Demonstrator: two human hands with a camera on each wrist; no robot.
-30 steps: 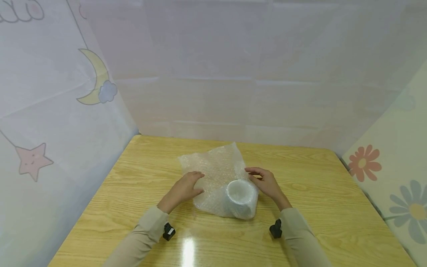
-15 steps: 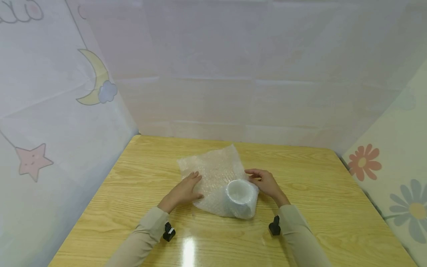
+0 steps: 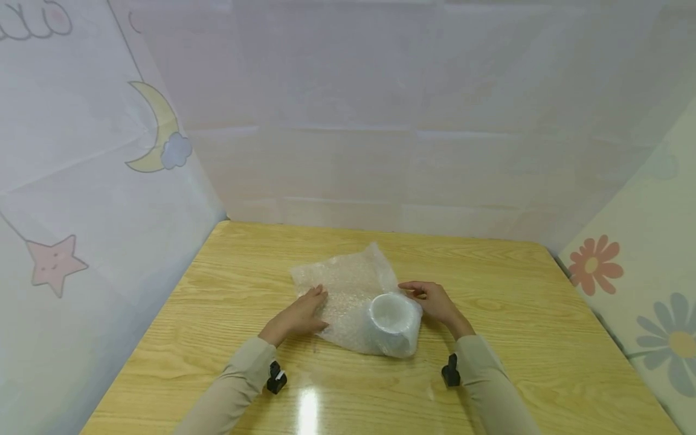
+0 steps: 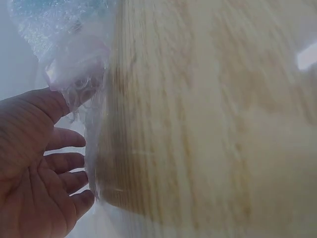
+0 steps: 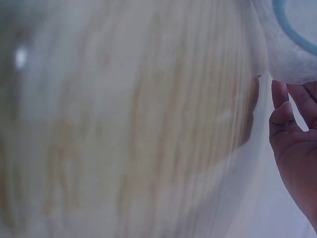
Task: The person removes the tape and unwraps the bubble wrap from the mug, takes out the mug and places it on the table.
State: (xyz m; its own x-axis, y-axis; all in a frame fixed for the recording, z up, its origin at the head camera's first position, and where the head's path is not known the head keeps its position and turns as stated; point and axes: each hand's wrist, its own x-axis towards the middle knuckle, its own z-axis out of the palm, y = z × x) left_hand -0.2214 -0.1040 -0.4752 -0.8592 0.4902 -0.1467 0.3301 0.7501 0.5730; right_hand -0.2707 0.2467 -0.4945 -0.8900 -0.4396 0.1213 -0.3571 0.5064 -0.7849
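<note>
A sheet of bubble wrap (image 3: 339, 275) lies on the table, its right front part wrapped around a round white and pale-blue cup (image 3: 393, 314). The cup's round mouth faces up toward the head view; a blue ring (image 5: 292, 37) shows through the wrap in the right wrist view. My left hand (image 3: 298, 314) lies at the left edge of the sheet, fingers fairly straight, thumb touching the wrap (image 4: 79, 59). My right hand (image 3: 436, 304) is beside the wrapped cup at its back right, fingers lightly bent and fingertips at the wrap's edge. Whether they pinch it is hidden.
The wooden table (image 3: 516, 314) extends around the bundle on all sides. Pale printed sheets (image 3: 348, 121) stand behind it and at both sides. A small black camera mount (image 3: 276, 378) sits at the left wrist, another (image 3: 451, 371) at the right.
The far edge of the bubble wrap has come down toward me. My left hand has moved slightly nearer and lower on the sheet; the right fingertips have dropped a little. The cup stays put.
</note>
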